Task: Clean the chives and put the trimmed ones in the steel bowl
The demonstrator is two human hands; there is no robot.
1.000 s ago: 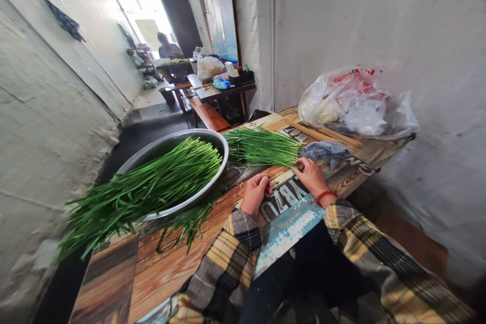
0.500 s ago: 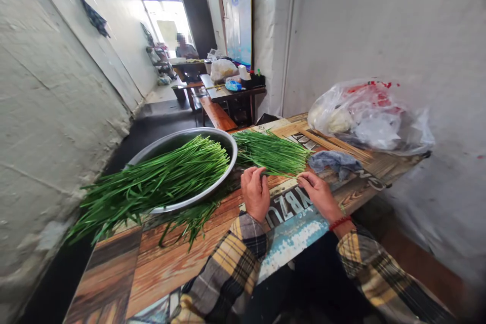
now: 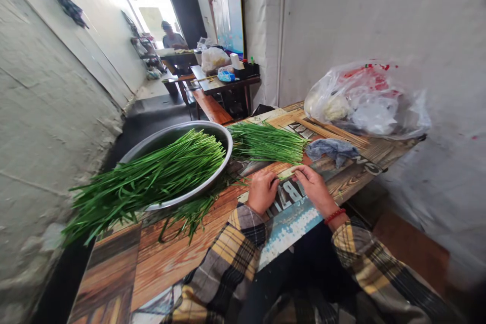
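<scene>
My left hand (image 3: pixel 261 191) is closed around a thin strand or two of garlic chives (image 3: pixel 285 174), whose green leaf ends poke out on its left side. At the pale stem end, my right hand (image 3: pixel 314 188) pinches with thumb and fingertips. Just beyond both hands lies a loose pile of garlic chives (image 3: pixel 271 143), stems toward the right. A wide metal basin (image 3: pixel 230 154) to the left holds a big bundle of garlic chives (image 3: pixel 167 172), with leaves hanging over its near left rim. Trimmed or loose leaves (image 3: pixel 190 217) lie below the basin.
A grey-blue cloth (image 3: pixel 332 151) lies right of the pile, near several wooden sticks (image 3: pixel 337 133). Behind them sits a clear plastic bag (image 3: pixel 364 98). All rest on the wood-patterned table (image 3: pixel 170 258). A person (image 3: pixel 173 38) sits far back, beyond another table (image 3: pixel 216 83).
The view has tilted down and shifted slightly right. My hands have come closer together and lower, with the left hand turned more palm down over the chives.
</scene>
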